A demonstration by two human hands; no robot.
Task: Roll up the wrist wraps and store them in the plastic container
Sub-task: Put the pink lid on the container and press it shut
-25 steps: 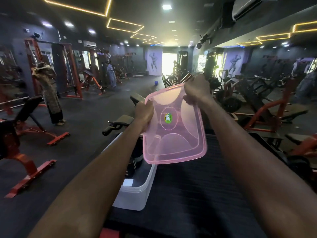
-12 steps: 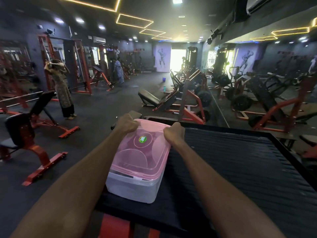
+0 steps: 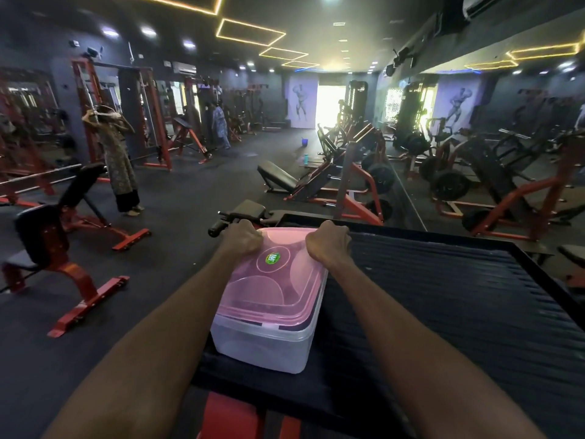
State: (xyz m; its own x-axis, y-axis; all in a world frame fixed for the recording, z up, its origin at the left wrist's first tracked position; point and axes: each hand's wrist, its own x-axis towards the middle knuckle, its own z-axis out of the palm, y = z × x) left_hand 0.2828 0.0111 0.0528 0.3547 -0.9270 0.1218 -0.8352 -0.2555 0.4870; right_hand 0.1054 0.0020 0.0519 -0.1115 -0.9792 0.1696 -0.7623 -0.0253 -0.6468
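From the head camera, the step I judge to be in hand is seating the pink lid [image 3: 269, 280] on the plastic container [image 3: 262, 346], the last thing after storing the wrist wraps. To do it well I should press evenly at both far corners, then work along the long sides toward me, because the near edge of the lid looks slightly proud of the box rim and may not have caught yet. Pushing on one side only could tip the lid up on the other, or slide the whole box off the near left edge of the black ribbed platform [image 3: 459, 312] it stands on, since it sits close to that edge.

My left hand [image 3: 242, 237] is curled over the far left corner of the lid, knuckles up, fingers wrapped down past the rim. My right hand [image 3: 329, 243] does the same at the far right corner, clamped on the lid's edge. Both forearms reach straight out from me, nearly parallel, wrists bent a little downward.

The wraps themselves I cannot make out clearly; only dark shapes show through the tinted lid and cloudy wall.
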